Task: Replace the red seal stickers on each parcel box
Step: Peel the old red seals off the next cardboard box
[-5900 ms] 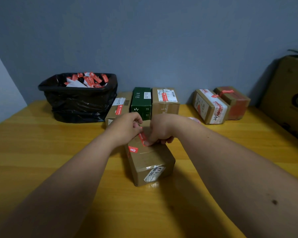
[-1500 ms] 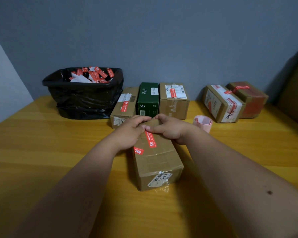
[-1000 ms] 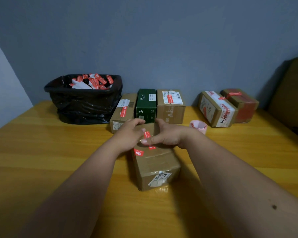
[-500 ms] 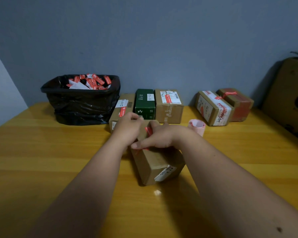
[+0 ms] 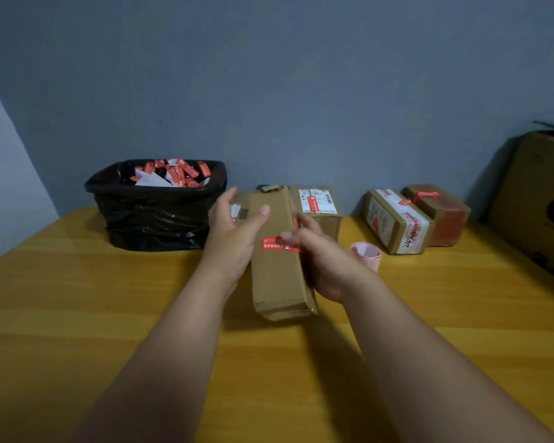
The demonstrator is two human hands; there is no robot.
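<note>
A long brown parcel box (image 5: pixel 277 282) is raised off the wooden table (image 5: pixel 77 314) and tipped on end, one long face toward me. A red seal sticker (image 5: pixel 273 244) lies across that face near its middle. My left hand (image 5: pixel 232 235) grips the box's left side, thumb on the front face and fingers behind. My right hand (image 5: pixel 328 263) holds the right side, with a fingertip on the right end of the sticker. A second bit of red shows at the box's right edge, mostly hidden by my right fingers.
A black bin bag (image 5: pixel 155 212) holding several peeled red stickers stands at the back left. A labelled box (image 5: pixel 317 207) stands behind the held one; two sealed boxes (image 5: pixel 397 223) (image 5: pixel 438 212) sit back right. A pink sticker roll (image 5: pixel 367 254) lies beside my right hand. A large carton (image 5: pixel 538 206) leans at far right.
The parcel box lay flat on the table under both hands; now both hands have lifted it and turned it on end, showing a different face with a red sticker.
</note>
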